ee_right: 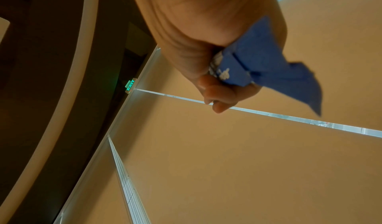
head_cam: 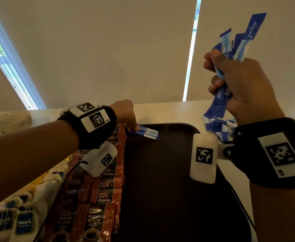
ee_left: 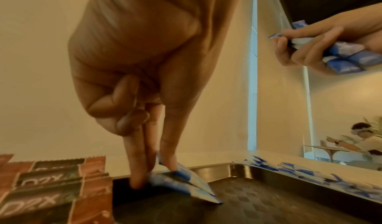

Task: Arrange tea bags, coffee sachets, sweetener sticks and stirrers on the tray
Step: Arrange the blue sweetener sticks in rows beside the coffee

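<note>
Tea bags (head_cam: 12, 222) with dark blue labels lie closest, at the left edge of the dark tray (head_cam: 169, 198). Beside them, brown coffee packets (head_cam: 98, 198) sit in rows that run toward the far end of the tray. Most of the tray's right part is bare.

Farther on, the left hand (head_cam: 125, 112) reaches down to the far left corner of the tray. Its fingers (ee_left: 136, 167) and thumb pinch one blue and white sugar stick (head_cam: 146, 132), which touches the tray floor there. The other fingers are curled in.

Up on the right, the right hand (head_cam: 244, 84) is lifted above the desk (head_cam: 169, 112). Its fingers are curled tight around a bunch of blue sticks (head_cam: 244, 37) that poke out above and below the fist. More blue sticks (head_cam: 218, 124) lie in a loose pile on the desk, just past the tray's far right corner. A pale cup (head_cam: 10, 121) stands at the far left of the desk.
</note>
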`<move>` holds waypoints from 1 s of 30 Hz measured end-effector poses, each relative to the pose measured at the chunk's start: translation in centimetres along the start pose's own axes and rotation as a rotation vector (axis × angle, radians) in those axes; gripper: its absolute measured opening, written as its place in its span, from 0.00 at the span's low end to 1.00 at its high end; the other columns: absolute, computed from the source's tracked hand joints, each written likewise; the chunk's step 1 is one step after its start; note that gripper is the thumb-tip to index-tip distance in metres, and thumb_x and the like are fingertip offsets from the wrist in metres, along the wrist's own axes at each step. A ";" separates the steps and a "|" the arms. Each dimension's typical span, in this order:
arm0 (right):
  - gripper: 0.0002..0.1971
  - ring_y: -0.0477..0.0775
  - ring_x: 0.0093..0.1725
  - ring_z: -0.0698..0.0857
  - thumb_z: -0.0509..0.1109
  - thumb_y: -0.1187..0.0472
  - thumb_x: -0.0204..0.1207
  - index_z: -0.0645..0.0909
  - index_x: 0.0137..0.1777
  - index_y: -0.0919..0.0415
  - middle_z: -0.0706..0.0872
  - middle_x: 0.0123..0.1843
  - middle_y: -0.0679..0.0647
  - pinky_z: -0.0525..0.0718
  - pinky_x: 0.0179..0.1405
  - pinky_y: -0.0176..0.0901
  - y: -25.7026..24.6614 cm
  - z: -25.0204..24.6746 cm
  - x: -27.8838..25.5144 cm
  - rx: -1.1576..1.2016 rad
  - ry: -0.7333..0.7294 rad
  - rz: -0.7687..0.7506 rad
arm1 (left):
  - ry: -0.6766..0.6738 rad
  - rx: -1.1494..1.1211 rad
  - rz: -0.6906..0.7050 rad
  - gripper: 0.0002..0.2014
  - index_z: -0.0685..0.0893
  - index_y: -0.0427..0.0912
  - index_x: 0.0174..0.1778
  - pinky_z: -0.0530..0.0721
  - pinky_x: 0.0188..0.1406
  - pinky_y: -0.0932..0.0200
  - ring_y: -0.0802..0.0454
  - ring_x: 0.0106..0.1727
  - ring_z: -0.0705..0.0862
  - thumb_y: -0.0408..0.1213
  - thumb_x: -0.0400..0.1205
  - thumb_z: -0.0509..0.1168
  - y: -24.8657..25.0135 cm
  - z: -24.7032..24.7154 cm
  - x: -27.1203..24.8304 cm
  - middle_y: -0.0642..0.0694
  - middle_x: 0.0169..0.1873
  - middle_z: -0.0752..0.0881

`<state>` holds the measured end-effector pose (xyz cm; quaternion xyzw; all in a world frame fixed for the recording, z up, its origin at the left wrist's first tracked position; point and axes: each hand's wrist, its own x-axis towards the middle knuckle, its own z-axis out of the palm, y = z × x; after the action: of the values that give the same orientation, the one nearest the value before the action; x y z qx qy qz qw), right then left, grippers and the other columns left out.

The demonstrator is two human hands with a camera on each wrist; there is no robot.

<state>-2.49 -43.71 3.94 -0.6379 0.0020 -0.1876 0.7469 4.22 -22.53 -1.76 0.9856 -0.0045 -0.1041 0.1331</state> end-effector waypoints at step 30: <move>0.07 0.40 0.18 0.71 0.67 0.54 0.80 0.81 0.46 0.56 0.86 0.40 0.46 0.76 0.24 0.31 0.3 0.6 -0.3 -0.015 -0.043 0.014 | -0.191 0.511 0.470 0.16 0.83 0.33 0.63 0.82 0.56 0.50 0.42 0.56 0.84 0.33 0.80 0.68 0.8 2.0 -0.4 0.36 0.57 0.86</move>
<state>-2.56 -43.06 3.72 -0.6473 -0.0080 -0.1687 0.7433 3.41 -23.82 -3.39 0.9449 -0.2693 -0.1579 -0.0985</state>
